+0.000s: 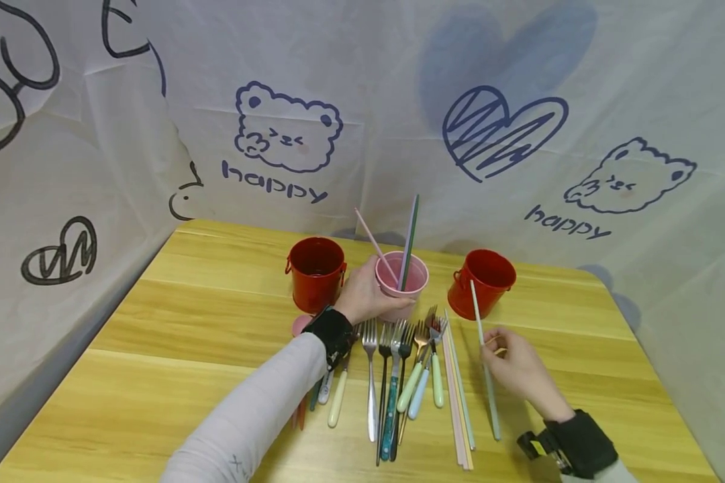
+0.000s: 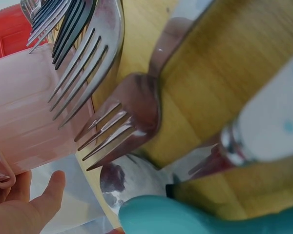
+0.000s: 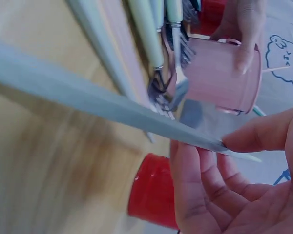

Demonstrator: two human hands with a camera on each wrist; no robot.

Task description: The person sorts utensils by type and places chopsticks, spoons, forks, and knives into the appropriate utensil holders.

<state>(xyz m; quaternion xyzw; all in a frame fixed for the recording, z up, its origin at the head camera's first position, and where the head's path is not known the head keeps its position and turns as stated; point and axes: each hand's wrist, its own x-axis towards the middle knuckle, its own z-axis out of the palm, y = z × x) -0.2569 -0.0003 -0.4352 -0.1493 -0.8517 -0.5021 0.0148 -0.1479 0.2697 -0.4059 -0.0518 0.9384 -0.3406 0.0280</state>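
My left hand (image 1: 365, 293) grips the pink bucket (image 1: 401, 303), its thumb across the front near the rim. Inside the bucket lean a pink chopstick (image 1: 370, 231) and green and lilac ones (image 1: 410, 231). Between thumb and fingers, my right hand (image 1: 516, 365) pinches a pale green chopstick (image 1: 489, 389) that slants up toward the right red bucket (image 1: 482, 285). In the right wrist view the pinched chopstick (image 3: 112, 109) crosses the picture. To its left lie several loose chopsticks (image 1: 457, 402) in pink, cream and green.
Several forks (image 1: 393, 376) with metal, green, blue and teal handles lie fanned below the pink bucket. Another red bucket (image 1: 317, 275) stands left of it. A pink round-ended piece (image 1: 301, 325) lies partly hidden by my left wrist. White drawn-on sheets (image 1: 387, 100) back the wooden table (image 1: 217, 288).
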